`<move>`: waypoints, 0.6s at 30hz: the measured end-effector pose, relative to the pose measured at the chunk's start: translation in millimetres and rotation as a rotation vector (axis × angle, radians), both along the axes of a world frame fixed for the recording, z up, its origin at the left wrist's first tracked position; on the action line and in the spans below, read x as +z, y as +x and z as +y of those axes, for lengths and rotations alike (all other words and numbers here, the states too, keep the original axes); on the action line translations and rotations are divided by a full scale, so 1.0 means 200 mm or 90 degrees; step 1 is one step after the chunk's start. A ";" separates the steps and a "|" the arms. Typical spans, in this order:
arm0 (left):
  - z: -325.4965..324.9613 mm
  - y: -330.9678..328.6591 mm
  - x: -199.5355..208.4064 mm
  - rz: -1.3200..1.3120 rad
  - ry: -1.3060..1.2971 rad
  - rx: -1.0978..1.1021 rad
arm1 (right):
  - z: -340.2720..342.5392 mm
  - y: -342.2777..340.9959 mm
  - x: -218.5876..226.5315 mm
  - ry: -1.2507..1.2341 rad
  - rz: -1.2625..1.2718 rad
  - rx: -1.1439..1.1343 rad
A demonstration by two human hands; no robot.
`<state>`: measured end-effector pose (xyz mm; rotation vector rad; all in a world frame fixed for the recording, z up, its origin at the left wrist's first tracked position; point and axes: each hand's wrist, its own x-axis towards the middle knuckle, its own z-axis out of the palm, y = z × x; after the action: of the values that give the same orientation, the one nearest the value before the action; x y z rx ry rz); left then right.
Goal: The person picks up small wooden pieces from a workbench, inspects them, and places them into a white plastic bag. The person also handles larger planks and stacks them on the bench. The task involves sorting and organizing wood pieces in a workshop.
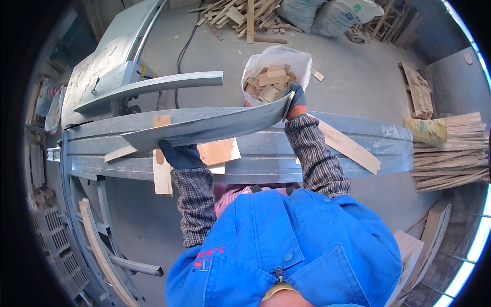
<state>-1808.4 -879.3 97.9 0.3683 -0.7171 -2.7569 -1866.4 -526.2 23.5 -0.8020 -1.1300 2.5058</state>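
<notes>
Both my hands wear dark gloves and hold a long, thin grey board (215,125) tilted above a ridged metal machine table (358,130). My left hand (181,155) is closed on its near edge, left of the middle. At the board's right end, my right hand (296,101) wraps round the tip, with an orange cuff band showing. Under and beside the board, pale wood pieces lie on the table: an upright strip (162,174), a reddish-brown faced piece (220,150) and a slanted plank (348,143) to the right. A small strip (120,153) sticks out at the left.
Beyond the table stands a white sack (305,61) of wood offcuts (273,78). A metal fence bar (169,83) extends from the machine at left. Stacked wood strips (450,158) lie at right, under a yellow bag (425,131). Scrap wood (240,15) heaps at the back.
</notes>
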 end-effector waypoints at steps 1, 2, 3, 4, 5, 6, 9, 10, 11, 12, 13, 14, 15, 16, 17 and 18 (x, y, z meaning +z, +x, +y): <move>0.01 0.04 -0.03 0.003 0.009 -0.006 | 0.02 -0.03 -0.04 0.018 -0.036 -0.052; 0.02 0.06 -0.07 0.008 0.015 -0.014 | 0.05 -0.06 -0.08 0.033 -0.070 -0.107; 0.03 0.09 -0.25 -0.037 -0.100 0.012 | 0.04 -0.09 -0.10 0.050 -0.104 -0.155; -0.01 0.16 -0.51 -0.092 -0.220 0.061 | -0.10 -0.08 0.05 0.028 -0.122 -0.145; -0.01 0.19 -0.64 -0.142 -0.337 0.088 | -0.15 -0.08 0.09 0.104 -0.124 -0.143; 0.04 0.20 -0.61 -0.093 -0.476 -0.006 | -0.18 -0.08 0.09 0.183 -0.124 -0.148; 0.43 0.29 -0.42 0.058 -0.890 -0.284 | -0.27 -0.12 0.09 0.266 -0.126 -0.089; 0.53 0.30 -0.22 -0.027 -0.761 -0.315 | -0.33 -0.11 0.11 0.234 -0.111 -0.073; 0.55 0.27 -0.56 -0.077 -0.625 -0.320 | -0.42 -0.10 0.15 0.200 -0.089 -0.045; 0.58 0.23 -0.89 -0.124 -0.479 -0.314 | -0.46 -0.09 0.14 0.242 -0.033 0.011; 0.58 0.20 -1.20 -0.176 -0.342 -0.282 | -0.55 -0.06 0.23 0.242 -0.084 0.076; 0.63 0.16 -1.12 -0.187 -0.361 -0.292 | -0.54 -0.06 0.15 0.204 -0.082 0.086; 0.67 0.14 -0.96 -0.192 -0.400 -0.299 | -0.51 -0.06 0.03 0.165 -0.079 0.100; 0.68 0.13 -0.84 -0.197 -0.430 -0.303 | -0.44 -0.09 -0.09 0.063 -0.082 0.131; 0.64 0.16 -0.78 -0.217 -0.444 -0.279 | -0.47 -0.03 -0.01 -0.008 -0.065 0.170; 0.65 0.16 -0.73 -0.221 -0.452 -0.272 | -0.43 -0.02 -0.02 -0.057 -0.083 0.182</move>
<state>-1777.2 -748.3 -47.6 0.5832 -1.9707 -2.5666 -1871.1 -612.3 19.0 -0.8950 -1.2615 2.7893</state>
